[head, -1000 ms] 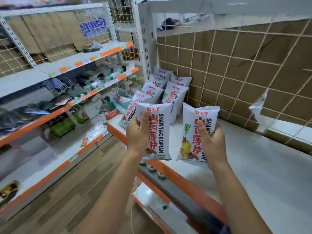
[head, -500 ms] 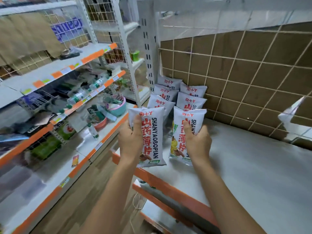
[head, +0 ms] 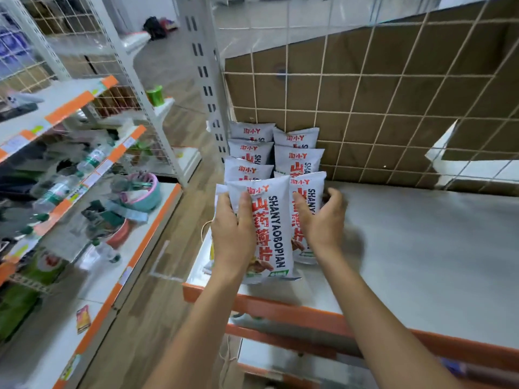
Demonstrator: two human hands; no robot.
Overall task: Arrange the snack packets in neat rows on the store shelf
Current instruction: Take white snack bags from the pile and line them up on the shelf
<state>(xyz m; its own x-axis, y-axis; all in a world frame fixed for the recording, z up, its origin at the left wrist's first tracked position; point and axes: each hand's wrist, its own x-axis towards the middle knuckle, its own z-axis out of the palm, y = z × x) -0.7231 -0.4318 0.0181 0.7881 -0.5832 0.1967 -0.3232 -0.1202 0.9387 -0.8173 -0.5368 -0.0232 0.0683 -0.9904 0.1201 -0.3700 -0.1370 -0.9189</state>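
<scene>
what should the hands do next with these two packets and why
Probably the left hand should ease the left packet back on the shelf, against the left row. It looks tilted and nearer the orange edge, while the right hand has the right packet in its grip, close against the right row.

Arms extended, left hand point(head: 233, 234) gripping, right hand point(head: 323, 220) gripping

right of right hand point(head: 323, 220): bare shelf point(head: 421, 248), open | ahead: packet rows point(head: 298, 160) block, wire grid point(head: 386, 115) behind | ahead-left: upright post point(head: 206, 80)
</scene>
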